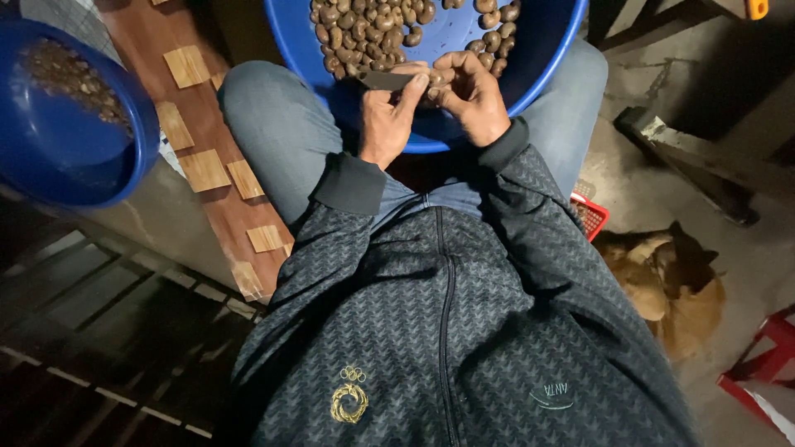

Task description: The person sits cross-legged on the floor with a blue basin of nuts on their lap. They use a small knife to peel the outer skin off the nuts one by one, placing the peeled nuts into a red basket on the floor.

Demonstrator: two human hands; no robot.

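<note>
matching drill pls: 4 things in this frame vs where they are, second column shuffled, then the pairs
Things:
1. big blue basin
2. second blue basin
3. dog
4. small flat blade

Places:
A. lying on the floor beside the person's right leg
B. on the person's lap, holding brown nuts
C. in the left hand, close to the right hand
D. at the frame's left edge, beside the patterned board

Pairs: 1-B, 2-D, 3-A, 4-C

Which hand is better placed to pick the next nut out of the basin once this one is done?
Right, probably. The left hand grips a flat dark blade, so it is occupied. The right hand pinches only a nut and sits over the blue basin, beside the loose nuts.
</note>
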